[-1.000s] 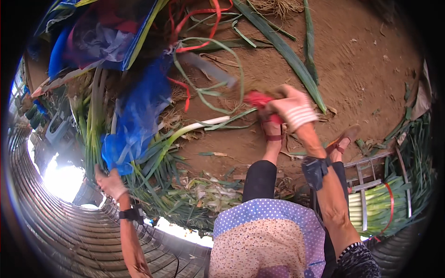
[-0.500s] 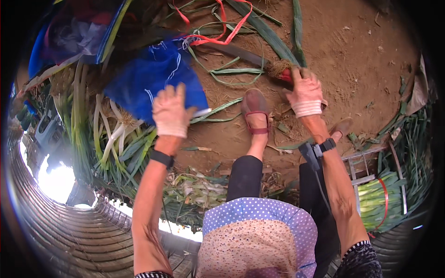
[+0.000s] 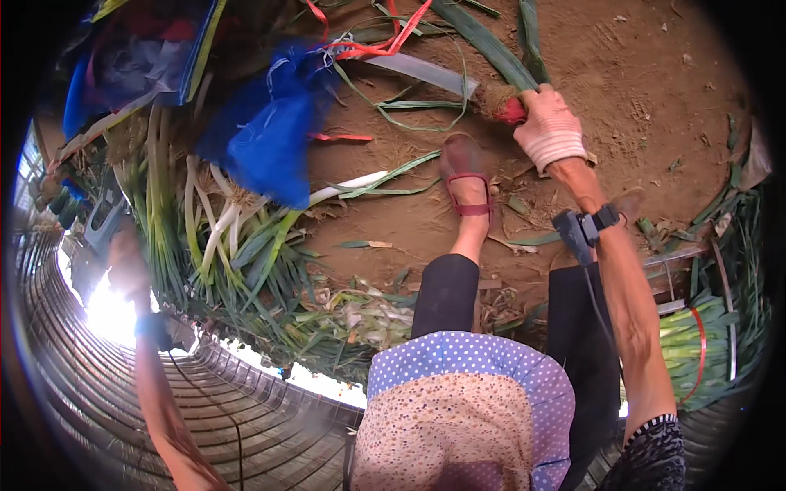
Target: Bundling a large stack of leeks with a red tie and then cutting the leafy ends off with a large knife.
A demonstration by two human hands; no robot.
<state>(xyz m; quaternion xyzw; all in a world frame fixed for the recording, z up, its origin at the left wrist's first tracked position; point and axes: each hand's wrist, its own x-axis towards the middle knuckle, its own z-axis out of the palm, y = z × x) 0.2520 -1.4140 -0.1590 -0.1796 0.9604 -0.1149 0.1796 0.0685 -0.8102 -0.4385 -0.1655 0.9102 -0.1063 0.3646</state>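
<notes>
My right hand (image 3: pixel 550 127), in a pale glove, is closed around the red handle of a large knife (image 3: pixel 426 72). Its wide grey blade points left, just above the dirt floor. Far to the left, my left hand (image 3: pixel 128 260) is smeared by motion and washed out by glare, so its fingers cannot be made out. Beside it lie long green onions (image 3: pixel 155 204) with white stalks and roots. A blue cloth (image 3: pixel 274 143) with white strings is bunched up above more of the onions (image 3: pixel 221 225).
Red plastic tape (image 3: pixel 393 41) trails near the blade tip. Cut green leaves (image 3: pixel 483 49) lie on the dirt floor (image 3: pixel 622 106). My shoe (image 3: pixel 464 168) is close below the knife. At right, a tied onion bundle (image 3: pixel 692 352) rests by a metal frame (image 3: pixel 729 295).
My left hand has left the blue cloth and swung down and far left. The cloth has crumpled, uncovering a white onion stalk and a bit of red tape. The knife stays in my right hand.
</notes>
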